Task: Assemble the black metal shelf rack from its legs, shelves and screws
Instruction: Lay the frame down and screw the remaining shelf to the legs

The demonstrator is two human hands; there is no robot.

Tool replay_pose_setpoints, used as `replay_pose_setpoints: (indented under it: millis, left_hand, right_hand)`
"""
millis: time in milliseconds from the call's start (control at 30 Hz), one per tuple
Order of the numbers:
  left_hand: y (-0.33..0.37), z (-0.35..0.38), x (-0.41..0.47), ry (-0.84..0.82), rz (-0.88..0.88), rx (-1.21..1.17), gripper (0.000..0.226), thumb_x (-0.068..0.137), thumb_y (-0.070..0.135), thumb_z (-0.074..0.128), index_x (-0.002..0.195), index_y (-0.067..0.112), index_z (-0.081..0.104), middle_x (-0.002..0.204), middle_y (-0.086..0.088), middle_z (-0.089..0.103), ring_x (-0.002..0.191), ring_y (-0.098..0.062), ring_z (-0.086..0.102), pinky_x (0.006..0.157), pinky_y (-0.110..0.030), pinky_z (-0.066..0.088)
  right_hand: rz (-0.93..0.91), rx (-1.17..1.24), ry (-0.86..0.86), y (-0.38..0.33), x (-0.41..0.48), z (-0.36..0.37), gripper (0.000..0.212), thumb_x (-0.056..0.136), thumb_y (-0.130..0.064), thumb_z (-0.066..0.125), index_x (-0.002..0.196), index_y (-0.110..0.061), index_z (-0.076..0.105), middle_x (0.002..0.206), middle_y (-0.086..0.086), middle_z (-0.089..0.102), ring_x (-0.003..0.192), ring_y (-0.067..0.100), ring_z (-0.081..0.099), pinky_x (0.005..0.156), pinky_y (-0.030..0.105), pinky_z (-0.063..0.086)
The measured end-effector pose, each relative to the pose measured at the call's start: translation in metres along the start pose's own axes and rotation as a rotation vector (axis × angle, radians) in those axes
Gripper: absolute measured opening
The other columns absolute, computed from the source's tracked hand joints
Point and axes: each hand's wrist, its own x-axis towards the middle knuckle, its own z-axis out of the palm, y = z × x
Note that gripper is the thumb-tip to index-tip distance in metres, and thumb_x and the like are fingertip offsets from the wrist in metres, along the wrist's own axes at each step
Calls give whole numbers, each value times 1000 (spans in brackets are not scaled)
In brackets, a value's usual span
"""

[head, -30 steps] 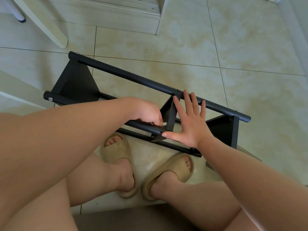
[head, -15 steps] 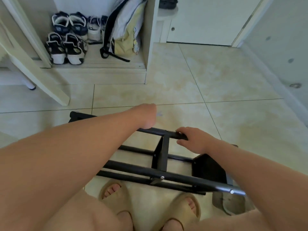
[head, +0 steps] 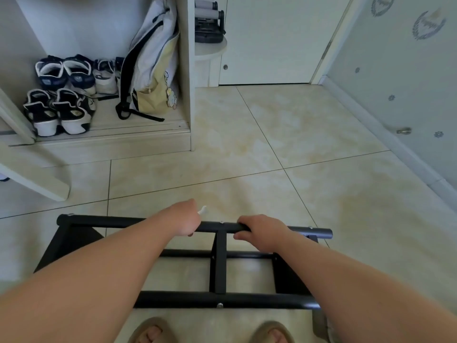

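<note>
The pale tiled floor (head: 272, 149) is the biggest thing here, and it carries all the rest. At its far left side stands a white cupboard (head: 184, 70) with a backpack (head: 150, 70) and some dark and white shoes (head: 59, 110) inside. The black rack (head: 222, 299) lies on its side on the floor, down at the near side, just in front of the person's feet in tan sandals (head: 150, 330). Its long legs run left to right, and a middle shelf (head: 218, 266) stands on edge between them. The right hand (head: 259, 230) is curled round the far leg (head: 111, 222), just to the right of the middle shelf. The left hand (head: 185, 220) rests on top of the same leg, just to the left of that shelf. Its fingers are hidden behind it, so I cannot tell if it is gripping or loose. A small white bit (head: 202, 209) shows just past that hand, and I cannot tell what it is. A little silver screw (head: 221, 222) sits in the far leg between the two hands. I think most of the rack is put together, and the person is checking or turning it. Next, both hands need a firm hold on the legs to lift it up onto its feet, going slowly so it does not scrape the tiles. I see no brand name or words that can be read.
</note>
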Motion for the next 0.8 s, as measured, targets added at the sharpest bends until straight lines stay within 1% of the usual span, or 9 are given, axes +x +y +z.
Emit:
replay_pose_setpoints:
  millis: [67, 133, 200, 267, 367, 500, 600, 733, 800]
  left_hand:
    - [-5, -4, -1, 82, 11, 17, 14, 100, 13, 38, 109, 7, 46, 95, -9, 64, 78, -23, 58, 63, -33, 42]
    - [-9, -9, -4, 185, 27, 14, 11, 101, 15, 35, 106, 11, 44, 92, -9, 63, 77, -25, 56, 61, -35, 38]
    - [-10, -13, -8, 268, 43, 32, 10, 101, 17, 34, 104, 13, 43, 89, -7, 60, 74, -24, 55, 58, -36, 36]
    - [-13, -13, -11, 300, 46, 64, 8, 101, 17, 35, 103, 13, 43, 87, -6, 58, 73, -24, 54, 56, -35, 34]
    - [-21, -5, -11, 237, 44, 82, 8, 101, 17, 37, 105, 14, 43, 84, -3, 56, 71, -20, 52, 55, -33, 33]
    - [-25, 14, -5, 133, 67, 96, 8, 102, 18, 41, 107, 13, 46, 87, -5, 58, 70, -18, 50, 57, -30, 36]
    - [-22, 27, 3, 62, 61, 130, 7, 100, 17, 44, 106, 15, 47, 86, -4, 57, 69, -17, 51, 56, -30, 37]
    - [-21, 40, 14, -54, 60, 194, 7, 100, 15, 44, 99, 12, 51, 82, -2, 54, 70, -16, 50, 56, -29, 34]
    - [-23, 51, 18, -120, 68, 246, 16, 102, 15, 43, 107, 7, 56, 96, -8, 62, 83, -21, 57, 64, -30, 42]
  right_hand:
    - [-32, -24, 92, -5, 2, -4, 24, 101, -49, 51, 101, -25, 52, 89, -5, 56, 83, 22, 51, 73, 35, 33]
    - [-68, -44, 182, -10, 1, -9, 21, 101, -48, 50, 98, -27, 49, 88, -7, 55, 82, 21, 51, 74, 36, 32]
    - [-93, -78, 257, -13, 0, -11, 21, 101, -48, 50, 100, -27, 49, 90, -9, 56, 84, 20, 50, 77, 37, 36]
    - [-107, -97, 283, -17, -2, -10, 21, 100, -49, 52, 102, -28, 51, 94, -9, 57, 87, 21, 52, 80, 37, 41]
    - [-110, -135, 244, -19, -2, 2, 21, 101, -47, 52, 108, -26, 55, 97, -8, 54, 88, 20, 53, 85, 40, 44]
    - [-82, -185, 155, -12, 3, 20, 22, 103, -41, 50, 117, -26, 57, 107, -3, 57, 97, 22, 57, 88, 43, 50]
    - [-82, -231, 85, -6, 7, 36, 23, 102, -40, 52, 118, -24, 58, 103, -2, 57, 92, 22, 59, 76, 39, 52]
    - [-103, -306, 4, 0, 14, 53, 23, 100, -41, 56, 115, -23, 58, 96, -1, 55, 83, 21, 56, 63, 33, 42]
    - [-135, -359, -21, 2, 19, 61, 24, 100, -40, 57, 116, -23, 57, 94, -2, 52, 79, 20, 54, 60, 31, 39]
